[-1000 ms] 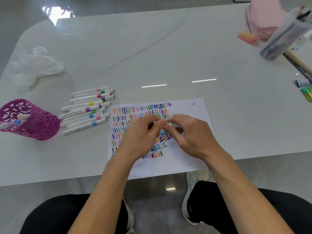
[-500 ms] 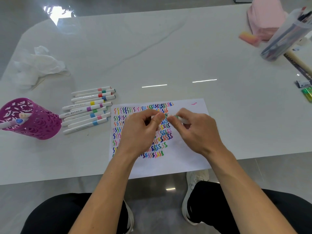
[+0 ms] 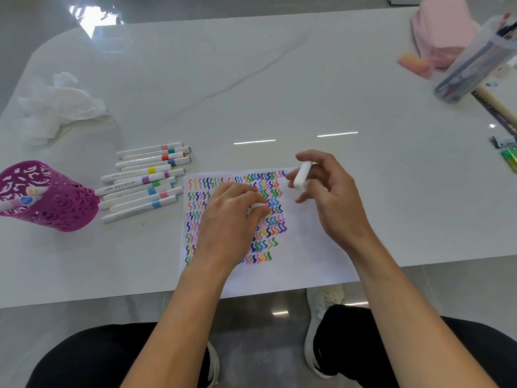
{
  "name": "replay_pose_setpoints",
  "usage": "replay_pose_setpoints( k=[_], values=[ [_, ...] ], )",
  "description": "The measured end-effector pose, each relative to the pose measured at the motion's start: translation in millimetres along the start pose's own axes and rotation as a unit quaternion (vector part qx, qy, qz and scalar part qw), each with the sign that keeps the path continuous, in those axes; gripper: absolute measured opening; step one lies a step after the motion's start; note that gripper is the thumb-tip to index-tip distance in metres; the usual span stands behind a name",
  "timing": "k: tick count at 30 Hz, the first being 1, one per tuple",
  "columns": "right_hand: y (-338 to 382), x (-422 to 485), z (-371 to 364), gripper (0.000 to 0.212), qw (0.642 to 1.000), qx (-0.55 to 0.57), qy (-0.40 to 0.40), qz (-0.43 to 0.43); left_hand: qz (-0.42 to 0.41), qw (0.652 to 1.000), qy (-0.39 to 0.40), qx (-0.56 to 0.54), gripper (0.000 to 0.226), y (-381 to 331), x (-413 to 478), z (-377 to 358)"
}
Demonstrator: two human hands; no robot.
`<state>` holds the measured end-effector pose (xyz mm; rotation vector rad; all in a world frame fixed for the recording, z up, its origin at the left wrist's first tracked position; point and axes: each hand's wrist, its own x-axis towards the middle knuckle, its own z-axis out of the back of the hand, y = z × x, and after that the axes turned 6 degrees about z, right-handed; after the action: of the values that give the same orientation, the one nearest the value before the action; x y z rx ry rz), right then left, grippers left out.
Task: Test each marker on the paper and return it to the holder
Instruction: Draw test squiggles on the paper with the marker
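A white paper [image 3: 310, 247] covered with rows of coloured squiggles lies at the table's near edge. Above it, my right hand [image 3: 333, 197] holds a white marker [image 3: 302, 175] in its fingertips, tilted and off the sheet. My left hand [image 3: 229, 219] rests on the squiggles and pinches a small white piece [image 3: 258, 205], apparently the cap. Several white markers with coloured bands [image 3: 145, 180] lie side by side left of the paper. Further left, the purple cut-out holder [image 3: 61, 208] leans over with two markers [image 3: 25, 200] in it.
A crumpled white tissue [image 3: 58, 105] lies at far left. At far right are a pink pouch [image 3: 442, 32], a pink eraser [image 3: 414, 64], a clear tube of pens [image 3: 475, 63] and small green items [image 3: 510, 162]. My knees sit below the table's front edge.
My hands were together over the paper on one marker. They have pulled apart: the right hand rose up and right with the marker, and the left kept the small white piece.
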<state>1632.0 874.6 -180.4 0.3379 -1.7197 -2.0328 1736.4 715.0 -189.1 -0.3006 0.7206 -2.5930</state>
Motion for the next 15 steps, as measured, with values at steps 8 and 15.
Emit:
replay_pose_setpoints(
  k=[8, 15],
  values=[
    [-10, 3, -7, 0.031, 0.998, -0.047, -0.026, -0.030, 0.034, 0.999, 0.023, -0.001, 0.016, 7, -1, 1],
    [-16, 13, -11, 0.012, 0.998, -0.019, -0.049, -0.027, 0.042, 0.999, 0.028, 0.000, 0.018, 10, -1, 2]
  ],
)
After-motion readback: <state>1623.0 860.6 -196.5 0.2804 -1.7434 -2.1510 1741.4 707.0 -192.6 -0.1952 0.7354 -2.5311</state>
